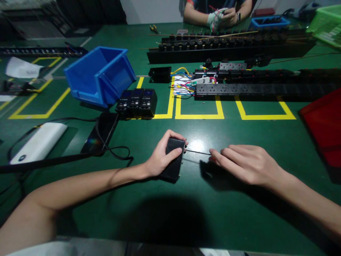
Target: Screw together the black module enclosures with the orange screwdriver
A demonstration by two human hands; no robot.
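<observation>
My left hand (pixel 162 156) is closed round a flat black rectangular box (pixel 173 165), its thumb lying across the top near the right edge. Small metal bits stick out along that edge. From the right, my right hand (pixel 245 161) pinches a screwdriver (pixel 197 152) with a thin dark shaft; its handle is mostly hidden by the fingers. The shaft's tip meets the box's right side, close to my left fingers. Whether it sits in a screw is too small to tell.
Beyond my hands stand several black modules (pixel 137 103) and a blue bin (pixel 101 76). A white power bank (pixel 38 142), a phone (pixel 99 133) and cables lie left. Black power strips (pixel 266 87) with loose wires stretch right, near a red bin (pixel 325 131). A co-worker's hands (pixel 223 18) hold wires opposite.
</observation>
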